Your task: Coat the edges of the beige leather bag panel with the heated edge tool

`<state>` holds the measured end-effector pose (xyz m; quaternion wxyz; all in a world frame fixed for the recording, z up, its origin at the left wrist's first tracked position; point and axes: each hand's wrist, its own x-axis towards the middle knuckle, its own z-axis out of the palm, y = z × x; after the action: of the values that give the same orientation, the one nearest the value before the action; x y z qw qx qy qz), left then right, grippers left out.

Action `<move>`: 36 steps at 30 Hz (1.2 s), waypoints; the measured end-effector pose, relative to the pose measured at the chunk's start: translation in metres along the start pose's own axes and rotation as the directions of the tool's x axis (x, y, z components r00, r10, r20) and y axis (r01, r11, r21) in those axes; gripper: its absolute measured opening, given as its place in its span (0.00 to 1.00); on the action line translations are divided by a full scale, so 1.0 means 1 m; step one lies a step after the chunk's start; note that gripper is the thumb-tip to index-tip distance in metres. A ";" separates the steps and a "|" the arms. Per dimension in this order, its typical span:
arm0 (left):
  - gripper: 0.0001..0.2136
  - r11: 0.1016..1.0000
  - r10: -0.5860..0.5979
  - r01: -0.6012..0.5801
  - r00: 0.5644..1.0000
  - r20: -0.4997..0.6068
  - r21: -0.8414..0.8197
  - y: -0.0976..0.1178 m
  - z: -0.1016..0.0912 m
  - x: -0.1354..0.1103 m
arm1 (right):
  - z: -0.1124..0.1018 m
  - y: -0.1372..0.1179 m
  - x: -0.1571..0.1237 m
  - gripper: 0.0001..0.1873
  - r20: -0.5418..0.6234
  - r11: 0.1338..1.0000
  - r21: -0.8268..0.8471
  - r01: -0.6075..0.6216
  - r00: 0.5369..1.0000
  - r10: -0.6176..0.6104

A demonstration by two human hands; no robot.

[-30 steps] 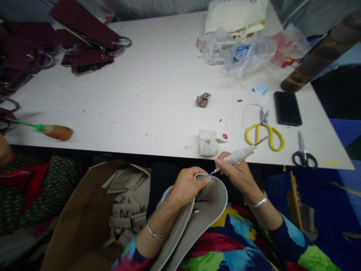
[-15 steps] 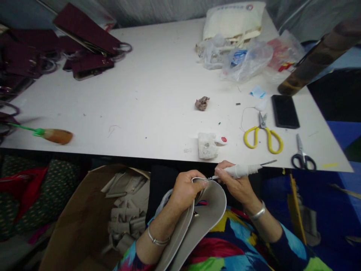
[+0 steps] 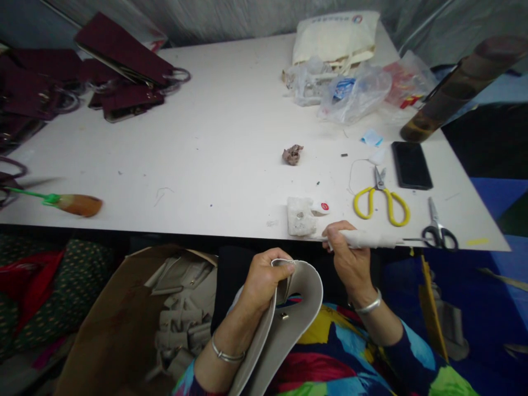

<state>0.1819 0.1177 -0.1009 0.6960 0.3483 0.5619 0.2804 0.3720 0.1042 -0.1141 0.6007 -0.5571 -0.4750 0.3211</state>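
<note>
My left hand (image 3: pixel 264 278) pinches the upper edge of a grey leather bag piece (image 3: pixel 303 308), which is folded over into a loop and rests against my lap. A small metal fitting (image 3: pixel 284 316) shows on its inner face. My right hand (image 3: pixel 348 261) is wrapped round a white-wrapped pen-like tool (image 3: pixel 369 238) with a thin metal rod at its right end. The tool's left tip lies close to the front of a whitish block (image 3: pixel 301 216) at the table edge; whether they touch I cannot tell. The tool is apart from the bag piece.
Yellow-handled scissors (image 3: pixel 380 198), black-handled scissors (image 3: pixel 439 228) and a phone (image 3: pixel 412 165) lie at the right. Dark red bags (image 3: pixel 124 55) are heaped at the far left, near an orange bottle (image 3: pixel 80 204). Below stands a cardboard box (image 3: pixel 107 324) of grey pieces.
My right hand has moved the tool off the bag piece's edge, up and to the right, towards the block. My left hand keeps its pinch, shifted slightly left. The whole view has shifted a little.
</note>
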 end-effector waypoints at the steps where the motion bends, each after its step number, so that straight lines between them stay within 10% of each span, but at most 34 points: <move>1: 0.14 1.000 -0.008 0.007 1.000 -0.014 -0.023 0.000 -0.001 0.001 | -0.002 0.001 0.002 0.15 -0.043 0.999 -0.042 0.031 0.999 -0.033; 14: 0.21 0.952 -0.093 0.097 0.995 0.025 -0.289 0.004 -0.010 0.008 | -0.001 0.003 0.018 0.17 0.029 0.976 -0.176 0.124 0.992 -0.121; 36: 0.22 0.974 -0.067 0.101 0.983 0.168 -0.202 0.005 -0.018 0.008 | -0.007 -0.005 0.013 0.14 0.051 0.984 -0.135 0.119 0.992 -0.113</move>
<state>0.1663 0.1294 -0.1041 0.7830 0.2700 0.4856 0.2795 0.3826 0.1123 -0.1060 0.5681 -0.5616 -0.5407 0.2638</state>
